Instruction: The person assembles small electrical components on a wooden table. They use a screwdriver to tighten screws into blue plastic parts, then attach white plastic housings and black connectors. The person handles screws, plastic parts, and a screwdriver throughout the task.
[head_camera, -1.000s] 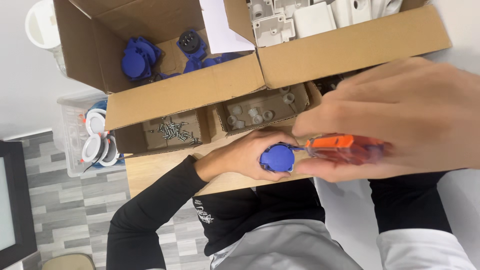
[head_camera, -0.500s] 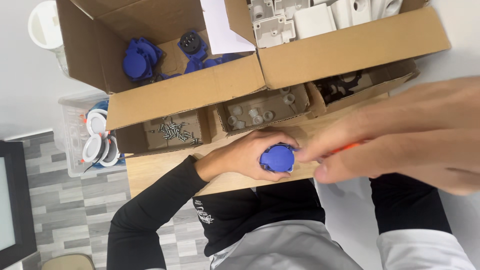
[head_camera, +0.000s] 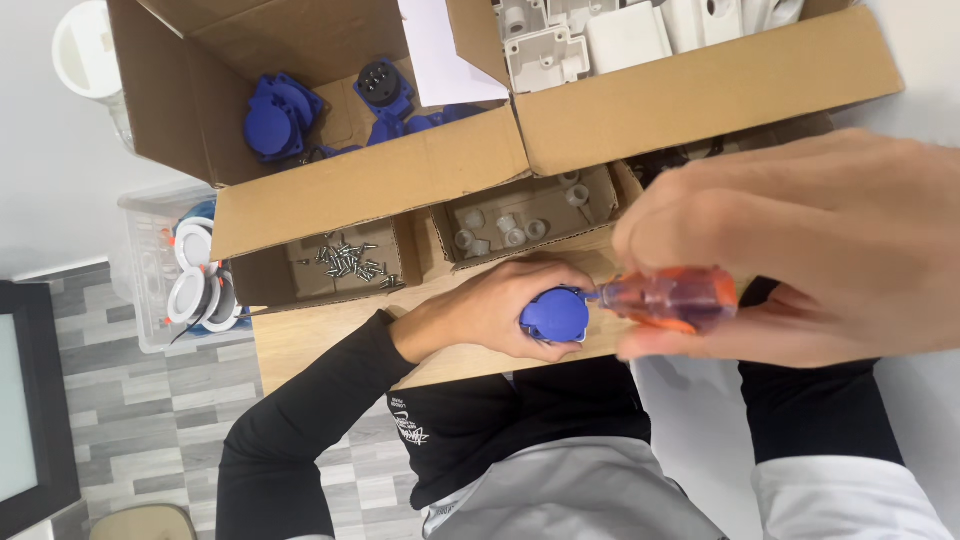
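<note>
The left hand (head_camera: 490, 315) clamps a blue socket (head_camera: 555, 314); the right hand (head_camera: 810, 250), at three o'clock, grips an orange screwdriver (head_camera: 672, 300). A slipped tip could jab the left fingers.

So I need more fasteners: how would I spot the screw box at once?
Start at the big cardboard box of blue parts at the top. Just below its front flap sit two small open cardboard trays side by side. The screw tray is the one nearer the clear plastic bin; it holds loose dark metal screws, while its neighbour holds pale round plastic pieces.
</note>
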